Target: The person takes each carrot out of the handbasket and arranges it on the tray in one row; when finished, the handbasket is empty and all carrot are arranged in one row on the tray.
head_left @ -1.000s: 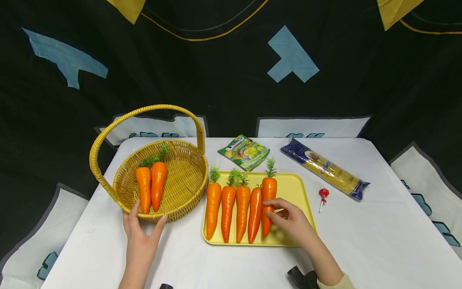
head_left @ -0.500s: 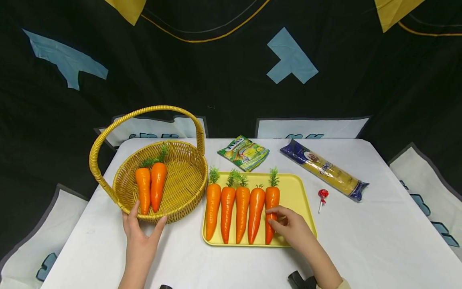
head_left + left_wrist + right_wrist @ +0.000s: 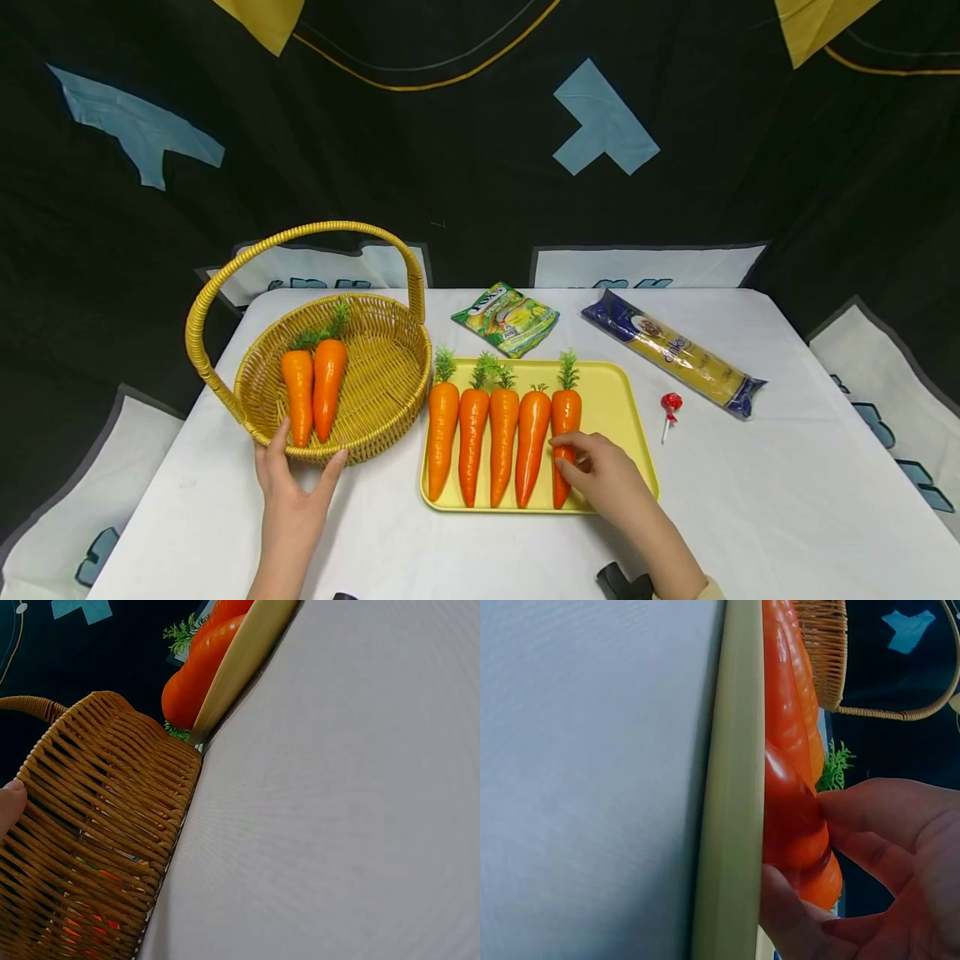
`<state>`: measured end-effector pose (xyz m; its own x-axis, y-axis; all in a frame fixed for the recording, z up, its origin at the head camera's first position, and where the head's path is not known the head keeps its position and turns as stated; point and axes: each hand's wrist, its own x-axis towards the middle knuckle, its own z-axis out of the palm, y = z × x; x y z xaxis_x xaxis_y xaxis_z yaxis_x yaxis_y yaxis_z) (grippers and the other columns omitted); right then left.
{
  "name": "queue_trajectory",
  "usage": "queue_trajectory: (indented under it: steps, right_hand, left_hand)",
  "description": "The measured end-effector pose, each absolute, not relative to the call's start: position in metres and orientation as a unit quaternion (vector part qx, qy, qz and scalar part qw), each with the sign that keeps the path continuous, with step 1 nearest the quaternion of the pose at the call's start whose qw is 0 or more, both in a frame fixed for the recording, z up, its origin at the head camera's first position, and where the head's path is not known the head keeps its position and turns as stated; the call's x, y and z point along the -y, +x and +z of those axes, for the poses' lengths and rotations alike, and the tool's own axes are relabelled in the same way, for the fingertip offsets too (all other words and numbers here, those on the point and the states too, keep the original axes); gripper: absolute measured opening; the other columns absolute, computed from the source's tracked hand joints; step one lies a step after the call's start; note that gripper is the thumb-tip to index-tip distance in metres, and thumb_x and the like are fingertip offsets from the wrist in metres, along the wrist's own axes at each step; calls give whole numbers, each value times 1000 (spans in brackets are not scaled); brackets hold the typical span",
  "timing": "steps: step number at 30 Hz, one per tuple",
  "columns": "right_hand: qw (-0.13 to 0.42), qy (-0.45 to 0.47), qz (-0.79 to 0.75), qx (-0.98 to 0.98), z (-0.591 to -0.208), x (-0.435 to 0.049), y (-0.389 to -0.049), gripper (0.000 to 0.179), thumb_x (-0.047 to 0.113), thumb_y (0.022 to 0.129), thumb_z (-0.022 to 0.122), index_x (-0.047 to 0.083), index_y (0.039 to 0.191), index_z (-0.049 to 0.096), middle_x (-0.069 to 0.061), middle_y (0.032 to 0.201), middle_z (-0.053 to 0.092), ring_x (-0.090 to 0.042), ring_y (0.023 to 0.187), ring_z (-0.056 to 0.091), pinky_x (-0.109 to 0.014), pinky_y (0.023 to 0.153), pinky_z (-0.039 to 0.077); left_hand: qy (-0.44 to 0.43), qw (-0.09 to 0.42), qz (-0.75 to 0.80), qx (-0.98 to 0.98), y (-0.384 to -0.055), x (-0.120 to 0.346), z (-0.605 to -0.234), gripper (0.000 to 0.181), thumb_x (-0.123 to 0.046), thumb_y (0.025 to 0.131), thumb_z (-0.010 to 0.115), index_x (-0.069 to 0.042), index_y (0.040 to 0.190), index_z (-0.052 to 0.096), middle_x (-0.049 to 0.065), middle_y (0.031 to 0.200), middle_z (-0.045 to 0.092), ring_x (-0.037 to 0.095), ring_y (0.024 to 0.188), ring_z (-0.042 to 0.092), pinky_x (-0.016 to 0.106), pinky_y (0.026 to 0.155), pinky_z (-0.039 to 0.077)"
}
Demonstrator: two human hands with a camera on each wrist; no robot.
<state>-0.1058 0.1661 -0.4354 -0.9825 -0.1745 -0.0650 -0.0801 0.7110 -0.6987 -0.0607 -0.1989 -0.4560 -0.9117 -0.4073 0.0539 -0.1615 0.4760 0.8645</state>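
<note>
The right hand (image 3: 609, 477) pinches the rightmost carrot (image 3: 566, 410) between thumb and fingers, its grip closed about the lower half; this carrot lies on the yellow tray (image 3: 609, 398), beside four other carrots (image 3: 503, 425) in a row. The left hand (image 3: 291, 496) rests spread, uncurled fingers on the near rim of the wicker basket (image 3: 392, 427); inside, two more carrots (image 3: 329, 383) lie side by side.

Stretches out white and cloth-covered as a table (image 3: 420, 550); carries a yellow wicker basket (image 3: 388, 432) at left, a yellow tray (image 3: 609, 400) beside it, a green sachet (image 3: 508, 319) behind, a slanting pasta packet (image 3: 675, 352), a red lollipop (image 3: 671, 402).
</note>
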Motion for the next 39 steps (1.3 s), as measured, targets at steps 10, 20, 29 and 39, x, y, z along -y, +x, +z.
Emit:
queue_trajectory:
  steps: [10, 20, 29, 39]
  right_hand:
    - [62, -74, -300, -949, -434, -160, -105, 25, 20, 87, 71, 20, 112, 72, 0, 84, 57, -12, 65, 48, -29, 58, 43]
    - [49, -83, -268, -959, -429, -157, -102, 27, 21, 86, 73, 19, 113, 73, -2, 88, 62, -11, 63, 48, -28, 58, 42]
    - [53, -88, -256, -961, -424, -156, -100, 28, 21, 86, 73, 19, 113, 73, -3, 90, 64, -11, 62, 48, -29, 57, 42]
    - [10, -83, -275, -958, -405, -156, -105, 31, 21, 87, 73, 20, 117, 71, -6, 101, 66, -12, 71, 59, -30, 61, 49]
  left_hand:
    - [168, 125, -484, 850, -60, 199, -457, 93, -39, 89, 69, -20, 155, 6, 6, 158, -20, 33, 144, -7, 65, 107, 13]
    - [170, 120, -485, 850, -59, 198, -457, 93, -40, 89, 68, -21, 155, 5, 10, 157, -20, 36, 144, -7, 67, 106, 14]
    - [171, 121, -486, 849, -59, 198, -456, 93, -40, 90, 68, -21, 156, 5, 10, 157, -21, 36, 144, -8, 68, 105, 14]
    - [172, 119, -479, 852, -60, 199, -455, 94, -42, 89, 67, -20, 156, 5, 8, 157, -21, 36, 144, -6, 67, 105, 15]
